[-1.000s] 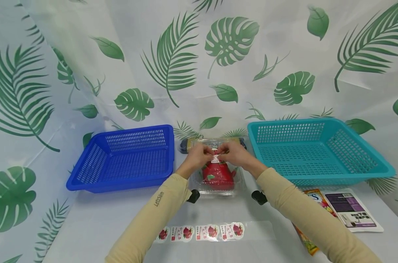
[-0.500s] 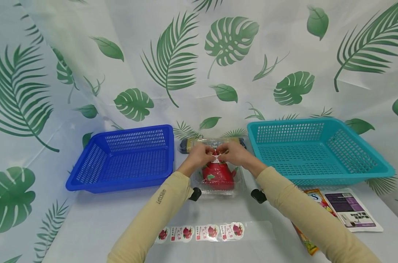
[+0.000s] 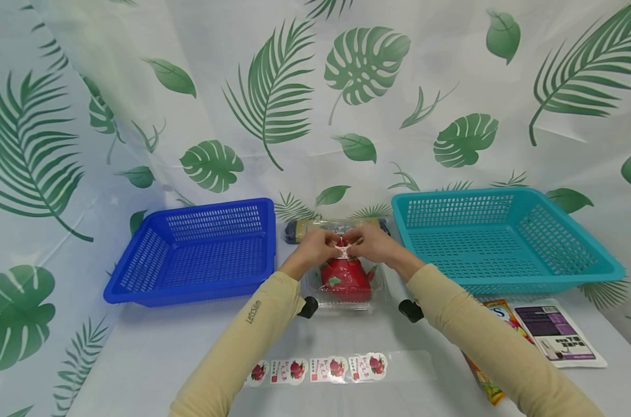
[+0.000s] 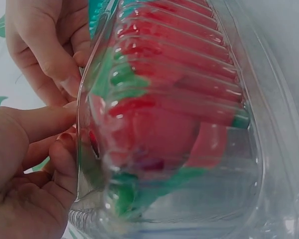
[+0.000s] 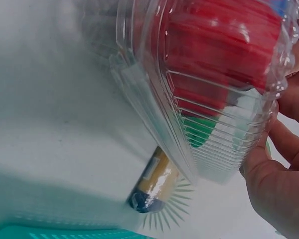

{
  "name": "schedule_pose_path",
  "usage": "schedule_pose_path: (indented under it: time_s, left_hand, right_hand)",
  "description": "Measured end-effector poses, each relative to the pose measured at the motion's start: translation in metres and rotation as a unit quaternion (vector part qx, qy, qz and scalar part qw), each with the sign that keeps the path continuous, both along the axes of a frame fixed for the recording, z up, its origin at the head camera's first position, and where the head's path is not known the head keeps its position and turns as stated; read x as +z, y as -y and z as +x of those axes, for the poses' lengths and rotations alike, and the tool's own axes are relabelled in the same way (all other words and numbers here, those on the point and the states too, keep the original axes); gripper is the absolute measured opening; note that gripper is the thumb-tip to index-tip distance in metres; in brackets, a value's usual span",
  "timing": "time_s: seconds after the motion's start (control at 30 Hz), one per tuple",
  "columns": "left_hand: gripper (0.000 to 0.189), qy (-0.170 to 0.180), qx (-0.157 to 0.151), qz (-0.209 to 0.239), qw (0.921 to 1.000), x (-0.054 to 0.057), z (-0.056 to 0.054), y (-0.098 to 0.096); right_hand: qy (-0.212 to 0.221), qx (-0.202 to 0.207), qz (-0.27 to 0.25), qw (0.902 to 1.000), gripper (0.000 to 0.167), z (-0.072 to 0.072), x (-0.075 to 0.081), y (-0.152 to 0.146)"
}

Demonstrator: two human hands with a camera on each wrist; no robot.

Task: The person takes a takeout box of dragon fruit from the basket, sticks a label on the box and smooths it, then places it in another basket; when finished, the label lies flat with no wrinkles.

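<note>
Evidently, viewed from my remote seat, the left hand (image 3: 314, 247) and right hand (image 3: 374, 244) sit close together mid-frame, fingers curled, pinching opposite sides of a small white sticker with red print (image 3: 342, 252). It's against or just over the clear ribbed plastic box (image 3: 327, 304) around a red, green-tipped fruit (image 3: 346, 278); I can't tell which. I'd judge the sticker light, limp and tacky, best held by its outer edges; the box looks slick and easily dented
</note>
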State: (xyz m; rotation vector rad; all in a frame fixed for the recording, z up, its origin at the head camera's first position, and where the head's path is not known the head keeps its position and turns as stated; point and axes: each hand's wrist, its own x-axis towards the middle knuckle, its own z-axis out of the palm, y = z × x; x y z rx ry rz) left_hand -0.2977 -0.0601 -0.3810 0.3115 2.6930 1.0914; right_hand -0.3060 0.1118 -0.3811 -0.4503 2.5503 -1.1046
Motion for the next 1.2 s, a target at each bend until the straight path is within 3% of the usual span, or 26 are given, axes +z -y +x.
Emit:
schedule_pose_path:
  time_s: [0.53,0.8,1.2]
  left_hand:
    - [0.019,-0.002,0.015,0.011,0.9998,-0.0011,0.0012,-0.0010]
    - [0.025,0.018,-0.003,0.020,0.9996,0.0000,-0.0002,0.0008]
    - [0.031,0.058,-0.025,0.036,0.9974,0.0041,-0.0010,0.0041]
  right_hand:
    - [0.002,-0.010,0.003,0.9999,0.023,0.0004,-0.0008,-0.0012]
    - [-0.015,0.027,0.007,0.9995,0.035,-0.0027,-0.0021,-0.0032]
    - [0.007,0.051,-0.008,0.9986,0.040,-0.0014,0.0000,-0.0072]
